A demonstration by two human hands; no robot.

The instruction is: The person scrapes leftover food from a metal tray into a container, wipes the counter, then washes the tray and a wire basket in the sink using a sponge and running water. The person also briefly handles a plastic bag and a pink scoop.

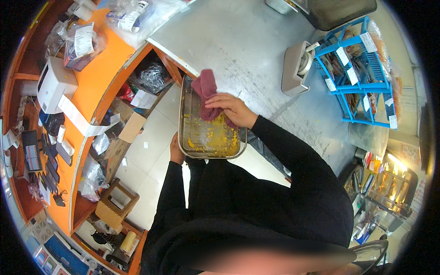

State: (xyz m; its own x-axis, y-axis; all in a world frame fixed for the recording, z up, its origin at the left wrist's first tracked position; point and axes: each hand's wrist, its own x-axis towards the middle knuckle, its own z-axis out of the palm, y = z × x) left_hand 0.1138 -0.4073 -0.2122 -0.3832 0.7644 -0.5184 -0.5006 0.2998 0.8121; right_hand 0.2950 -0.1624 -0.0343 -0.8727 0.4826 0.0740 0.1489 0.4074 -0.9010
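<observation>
A rectangular wire-mesh metal basket (pixel 196 132) is held in front of my body, with yellow crumbs (pixel 220 135) scattered over its mesh. My left hand (pixel 176 149) grips its left rim from outside; the fingertips are hidden beneath it. Inside the basket, my right hand (pixel 237 109) holds a folded dark red cloth (pixel 208 91) against the mesh. Crumbs lie thickest in the near right part, just below the cloth. The far end of the basket is beside the corner of the steel worktop (pixel 220 44).
To the right on the worktop stand a grey tape dispenser (pixel 295 74) and a blue plastic rack (pixel 354 68) with bagged items. At left, an orange counter (pixel 99 51) carries a white receipt printer (pixel 56 86) trailing paper. A woven bin (pixel 115 202) sits on the tiled floor.
</observation>
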